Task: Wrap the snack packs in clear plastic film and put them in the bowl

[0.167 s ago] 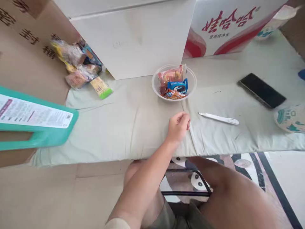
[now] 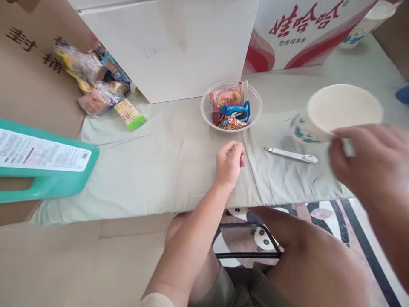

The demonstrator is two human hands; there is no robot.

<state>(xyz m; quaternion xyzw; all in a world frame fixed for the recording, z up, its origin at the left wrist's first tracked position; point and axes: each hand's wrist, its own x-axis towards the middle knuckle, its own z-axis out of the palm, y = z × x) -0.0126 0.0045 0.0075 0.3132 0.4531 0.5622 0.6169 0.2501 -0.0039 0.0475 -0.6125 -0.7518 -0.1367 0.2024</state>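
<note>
My right hand [image 2: 367, 157], blurred by motion, grips the near rim of a white paper cup [image 2: 302, 128] with teal print. The cup is held up over the right side of the cloth-covered table, its wide mouth showing. My left hand [image 2: 229, 164] rests on the cloth as a loose fist, with nothing showing in it. Just beyond that fist stands a clear plastic bowl [image 2: 204, 111] of wrapped snacks, among them a blue packet [image 2: 236, 112] and an orange one [image 2: 231, 123]. Right of the fist lies a white craft knife [image 2: 292, 155].
At the back stand a white box [image 2: 191, 51] and a printed carton [image 2: 294, 38]. Packaged snacks [image 2: 105, 91] lie against a brown carton [image 2: 22, 81] at the left, behind a teal jug [image 2: 64, 170]. Another paper cup [image 2: 361, 32] is at the far right.
My right hand has come into view from the right. The paper cup has been lifted from the right edge and brought leftward, covering where the phone lay. My left hand keeps its pose.
</note>
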